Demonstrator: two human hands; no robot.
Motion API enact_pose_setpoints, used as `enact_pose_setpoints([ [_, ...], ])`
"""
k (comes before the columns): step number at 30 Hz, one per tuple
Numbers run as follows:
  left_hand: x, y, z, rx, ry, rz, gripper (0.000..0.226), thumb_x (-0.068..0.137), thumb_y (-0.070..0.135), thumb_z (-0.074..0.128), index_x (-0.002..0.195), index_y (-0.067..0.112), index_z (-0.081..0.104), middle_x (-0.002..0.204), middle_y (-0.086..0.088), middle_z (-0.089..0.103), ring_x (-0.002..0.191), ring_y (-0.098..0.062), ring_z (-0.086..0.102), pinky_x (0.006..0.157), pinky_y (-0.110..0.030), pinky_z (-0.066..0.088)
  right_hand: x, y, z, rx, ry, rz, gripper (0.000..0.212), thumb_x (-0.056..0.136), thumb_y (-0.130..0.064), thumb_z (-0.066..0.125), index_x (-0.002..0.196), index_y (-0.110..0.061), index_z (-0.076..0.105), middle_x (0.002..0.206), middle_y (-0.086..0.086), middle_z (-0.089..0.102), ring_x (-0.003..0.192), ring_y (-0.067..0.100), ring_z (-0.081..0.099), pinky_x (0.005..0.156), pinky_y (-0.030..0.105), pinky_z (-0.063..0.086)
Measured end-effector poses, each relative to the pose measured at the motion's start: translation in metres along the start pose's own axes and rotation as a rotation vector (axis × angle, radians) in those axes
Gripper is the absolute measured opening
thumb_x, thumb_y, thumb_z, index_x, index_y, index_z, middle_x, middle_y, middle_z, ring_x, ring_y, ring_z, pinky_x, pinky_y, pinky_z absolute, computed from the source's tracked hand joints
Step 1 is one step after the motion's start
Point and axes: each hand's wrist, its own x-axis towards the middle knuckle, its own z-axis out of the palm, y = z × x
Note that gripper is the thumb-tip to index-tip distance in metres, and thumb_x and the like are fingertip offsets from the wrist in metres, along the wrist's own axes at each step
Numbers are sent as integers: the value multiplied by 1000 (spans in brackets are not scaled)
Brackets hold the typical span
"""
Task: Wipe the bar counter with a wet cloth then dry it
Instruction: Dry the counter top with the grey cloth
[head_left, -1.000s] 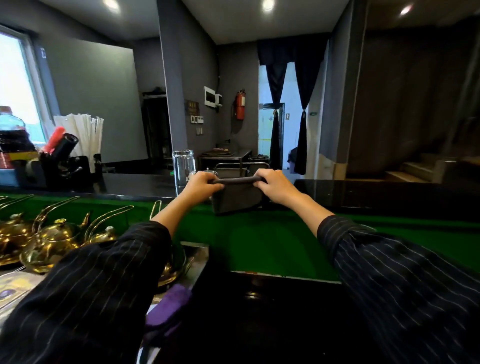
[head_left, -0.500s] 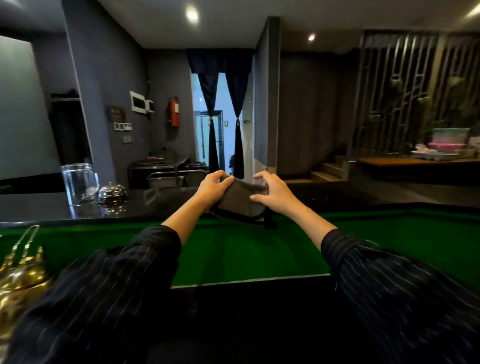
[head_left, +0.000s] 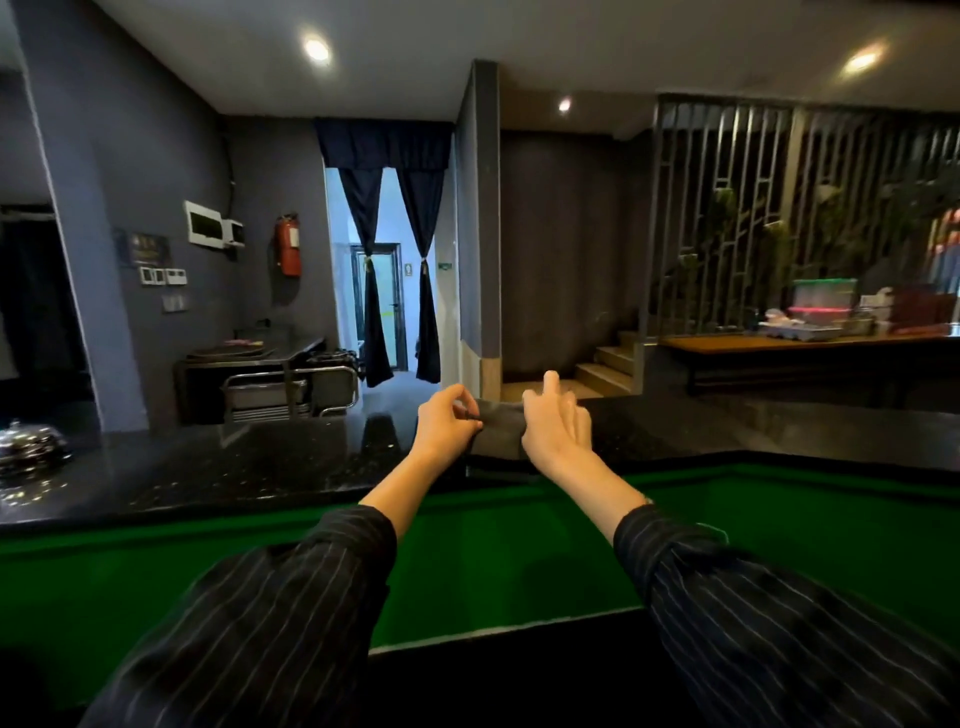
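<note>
Grey walls (head_left: 156, 156). Recessed ceiling lights (head_left: 317, 50) are glowing. Dark curtains (head_left: 384, 249) are hanging tied back at a bright doorway. Red fire extinguisher (head_left: 288, 244) is hanging on wall. Steps (head_left: 605, 366) are rising beside slatted screen (head_left: 727, 208). Wooden table (head_left: 795, 343) is standing at right.

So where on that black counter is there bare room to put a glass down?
The bar counter is bare between the silver domed dish at far left and the left hand, and again right of the right hand. The middle is taken: both hands hold the cloth there.

Grey cloth (head_left: 500, 432), speckled black counter (head_left: 249, 462), green panel (head_left: 493, 561) — pinstriped dark sleeves (head_left: 270, 613)
</note>
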Motion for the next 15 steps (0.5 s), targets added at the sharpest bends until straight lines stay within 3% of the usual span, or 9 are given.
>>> enact_pose_setpoints([
  [3, 17, -2, 24, 27, -29, 44, 22, 79, -6, 60, 71, 13, 69, 80, -4, 69, 80, -11, 61, 88, -26, 49, 1, 12, 10, -46, -78, 93, 34, 89, -14, 61, 121, -7, 55, 139, 14, 32, 116, 37, 47, 87, 41, 46],
  [6, 31, 3, 43, 48, -173, 78, 25, 84, -7, 55, 87, 6, 76, 91, -6, 71, 85, -10, 61, 86, -21, 46, -1, 22, 20, -222, -46, 91, 29, 91, -19, 57, 118, -10, 60, 131, 12, 41, 117, 37, 42, 93, 47, 40],
  [9, 48, 12, 55, -98, -287, 22, 33, 83, -14, 48, 100, 1, 72, 90, -9, 70, 85, -14, 63, 80, -22, 53, 5, 29, 25, -145, 133, -119, 33, 93, -31, 53, 117, -11, 60, 126, 12, 48, 122, 37, 41, 104, 59, 29],
  [11, 56, 19, 60, -223, -348, -32, 37, 82, -16, 44, 106, 1, 67, 84, -6, 67, 74, -13, 62, 60, -14, 52, 8, 36, 29, -33, 189, -279, 44, 89, -44, 52, 115, -9, 56, 126, 12, 51, 123, 34, 42, 105, 57, 31],
  [13, 64, 26, 65, -296, -430, -65, 35, 85, -12, 47, 109, 8, 63, 86, -5, 66, 70, -9, 59, 52, -10, 46, 5, 46, 33, 18, 157, -337, 52, 89, -54, 46, 114, -10, 54, 128, 13, 49, 123, 33, 41, 106, 53, 32],
  [15, 71, 32, 71, -323, -511, -99, 37, 86, -10, 50, 113, 13, 61, 94, -6, 64, 77, -10, 60, 56, -12, 47, -2, 56, 39, 28, 64, -353, 62, 88, -60, 35, 119, -10, 51, 133, 14, 45, 129, 34, 36, 111, 51, 27],
])
